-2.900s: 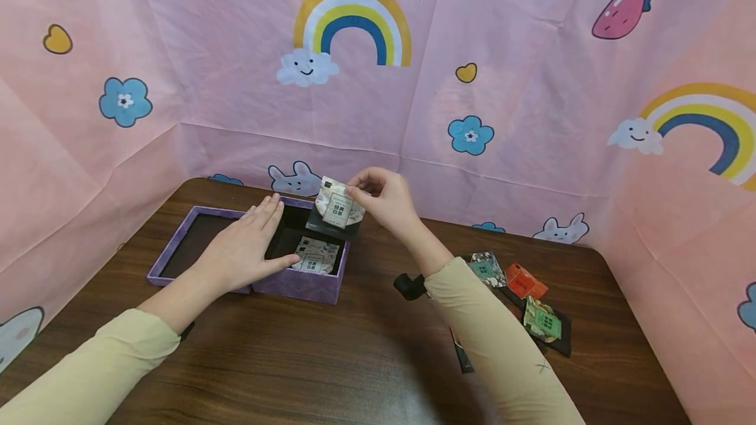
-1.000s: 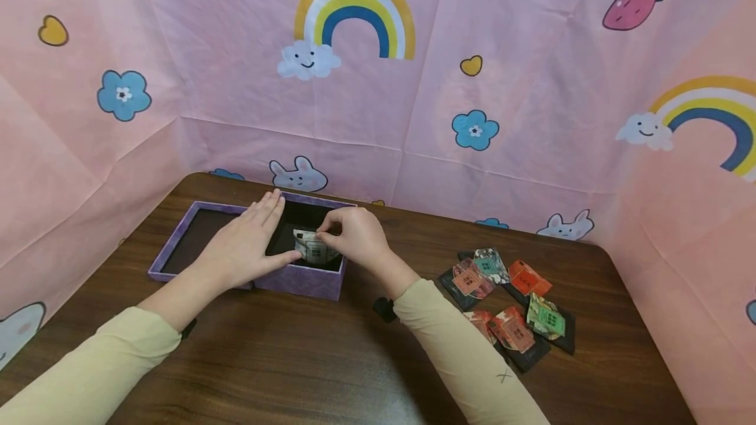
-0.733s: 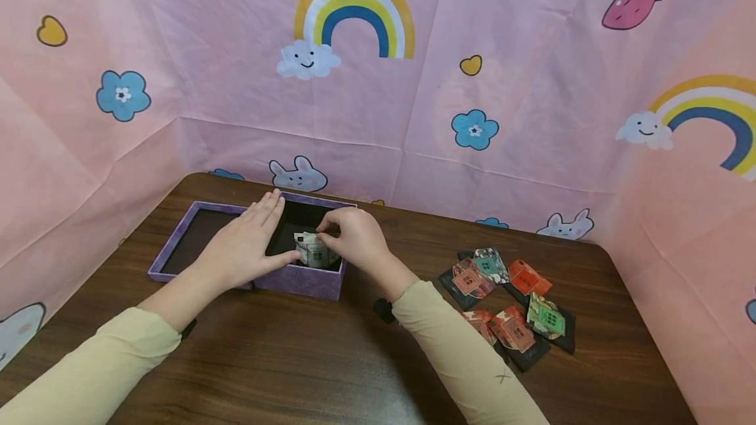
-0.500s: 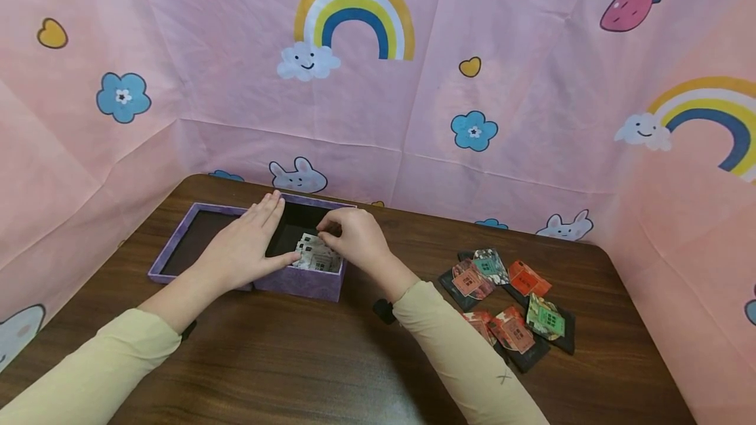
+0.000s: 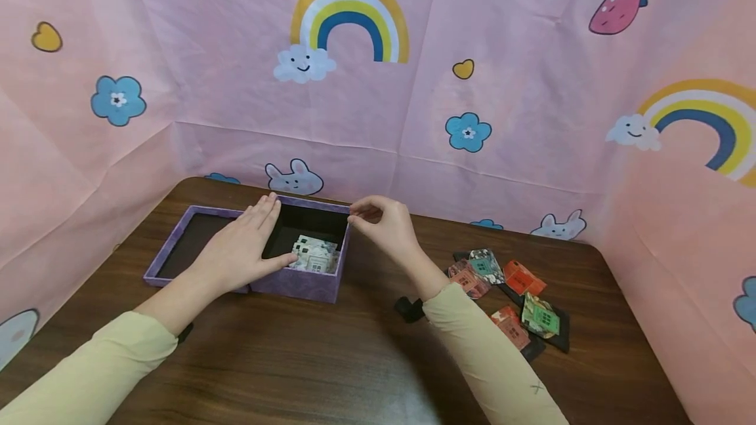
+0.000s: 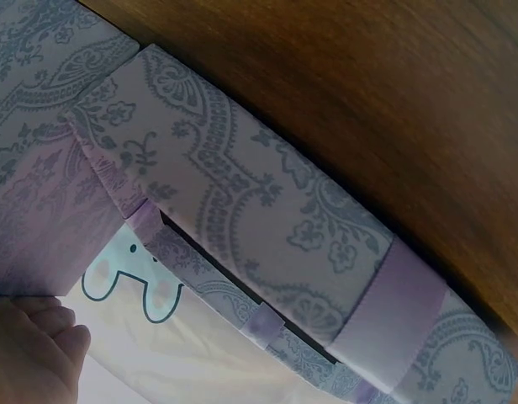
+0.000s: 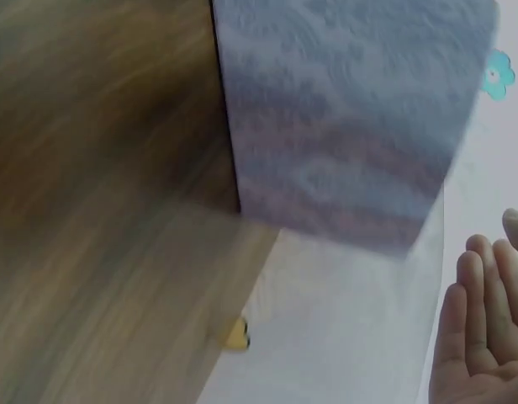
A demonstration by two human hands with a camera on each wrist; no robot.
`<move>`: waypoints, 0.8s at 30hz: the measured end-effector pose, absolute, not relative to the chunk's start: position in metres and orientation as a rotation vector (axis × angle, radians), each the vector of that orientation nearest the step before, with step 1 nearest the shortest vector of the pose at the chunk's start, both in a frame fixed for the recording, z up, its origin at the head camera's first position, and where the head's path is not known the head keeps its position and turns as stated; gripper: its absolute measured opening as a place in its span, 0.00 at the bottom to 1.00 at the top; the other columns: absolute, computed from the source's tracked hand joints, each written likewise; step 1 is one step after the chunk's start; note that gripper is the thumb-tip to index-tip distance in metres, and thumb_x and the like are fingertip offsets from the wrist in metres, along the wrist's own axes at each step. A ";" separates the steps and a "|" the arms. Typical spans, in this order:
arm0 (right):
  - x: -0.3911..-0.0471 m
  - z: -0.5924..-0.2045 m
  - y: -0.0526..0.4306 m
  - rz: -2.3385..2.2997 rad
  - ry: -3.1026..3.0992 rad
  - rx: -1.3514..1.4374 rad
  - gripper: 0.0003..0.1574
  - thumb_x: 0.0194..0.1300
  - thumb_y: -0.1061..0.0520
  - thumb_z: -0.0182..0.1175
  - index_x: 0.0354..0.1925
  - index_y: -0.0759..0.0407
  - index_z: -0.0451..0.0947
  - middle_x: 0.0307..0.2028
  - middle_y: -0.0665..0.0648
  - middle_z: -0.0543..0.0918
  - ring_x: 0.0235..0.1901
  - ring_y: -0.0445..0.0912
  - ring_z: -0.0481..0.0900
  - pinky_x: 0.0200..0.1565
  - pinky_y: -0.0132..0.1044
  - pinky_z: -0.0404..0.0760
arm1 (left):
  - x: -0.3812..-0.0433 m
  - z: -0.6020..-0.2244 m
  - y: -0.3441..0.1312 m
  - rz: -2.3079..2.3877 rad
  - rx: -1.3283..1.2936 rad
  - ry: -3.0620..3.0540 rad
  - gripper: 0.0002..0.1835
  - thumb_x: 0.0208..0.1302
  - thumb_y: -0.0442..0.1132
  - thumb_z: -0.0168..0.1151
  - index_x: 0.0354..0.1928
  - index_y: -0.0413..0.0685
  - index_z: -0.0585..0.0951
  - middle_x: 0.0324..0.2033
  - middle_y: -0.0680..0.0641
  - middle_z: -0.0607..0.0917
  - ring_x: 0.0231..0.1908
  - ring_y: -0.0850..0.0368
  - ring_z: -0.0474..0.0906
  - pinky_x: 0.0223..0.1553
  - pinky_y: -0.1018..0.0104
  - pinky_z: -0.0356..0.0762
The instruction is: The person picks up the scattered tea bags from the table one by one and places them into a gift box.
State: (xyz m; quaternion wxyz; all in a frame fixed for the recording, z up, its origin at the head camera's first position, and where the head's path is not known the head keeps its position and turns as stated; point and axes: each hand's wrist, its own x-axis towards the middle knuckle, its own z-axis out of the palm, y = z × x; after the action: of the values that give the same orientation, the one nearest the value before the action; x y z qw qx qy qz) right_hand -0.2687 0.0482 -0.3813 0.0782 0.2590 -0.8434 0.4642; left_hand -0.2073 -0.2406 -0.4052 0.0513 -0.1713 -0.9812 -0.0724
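In the head view a purple box (image 5: pixel 295 286) stands with its inside facing up. White-labelled tea sachets (image 5: pixel 317 256) overlap in its front right part. Straight-fingered, my left hand (image 5: pixel 239 246) lies over the box's left side, its thumb reaching to the sachets. My right hand (image 5: pixel 385 227) is at the box's right rim, thumb and fingers apart and holding nothing. The patterned lid (image 5: pixel 197 241) sits left of the box, partly covered by my left hand. In the right wrist view my right hand (image 7: pixel 486 332) appears beside the box's patterned wall (image 7: pixel 343 126).
Right of my right arm, several tea sachets lie loosely overlapped on the brown table (image 5: pixel 331 359): an orange one (image 5: pixel 522 279), a green one (image 5: pixel 541 317) and a red one (image 5: pixel 509 326) among them. Pink printed cloth (image 5: pixel 366 110) encloses the table at the back and sides.
My right hand carried a white-labelled tea sachet into the box, let go of it on top of another, then withdrew right to the rim. My left hand has stayed in place.
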 end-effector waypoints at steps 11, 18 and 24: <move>-0.274 -0.375 0.110 1.432 -2.514 0.589 0.11 0.68 0.61 0.73 0.49 0.63 0.89 0.45 0.63 0.92 0.44 0.56 0.90 0.50 0.48 0.91 | -0.208 -0.404 -0.241 -0.232 -0.536 -2.983 0.60 0.72 0.72 0.56 0.83 0.29 0.50 0.84 0.30 0.50 0.84 0.33 0.49 0.83 0.38 0.54; -0.272 -0.376 0.144 1.378 -2.550 0.486 0.12 0.69 0.60 0.72 0.50 0.61 0.89 0.45 0.63 0.92 0.45 0.56 0.90 0.51 0.47 0.91 | -0.209 -0.406 -0.242 -0.237 -0.535 -2.980 0.61 0.71 0.73 0.57 0.82 0.28 0.51 0.84 0.30 0.51 0.84 0.33 0.49 0.83 0.38 0.54; -0.267 -0.375 0.172 1.321 -2.601 0.394 0.15 0.70 0.60 0.72 0.53 0.63 0.88 0.47 0.64 0.92 0.46 0.57 0.90 0.51 0.44 0.90 | -0.210 -0.408 -0.242 -0.229 -0.534 -2.976 0.60 0.71 0.72 0.58 0.82 0.29 0.51 0.83 0.29 0.52 0.83 0.32 0.49 0.83 0.38 0.54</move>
State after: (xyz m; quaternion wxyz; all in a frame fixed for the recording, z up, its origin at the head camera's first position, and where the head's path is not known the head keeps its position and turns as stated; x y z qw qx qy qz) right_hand -0.2668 0.1722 -0.3753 0.0986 0.1333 -0.8793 0.4464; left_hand -0.2105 -0.2424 -0.4076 0.0546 -0.1758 -0.9800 -0.0755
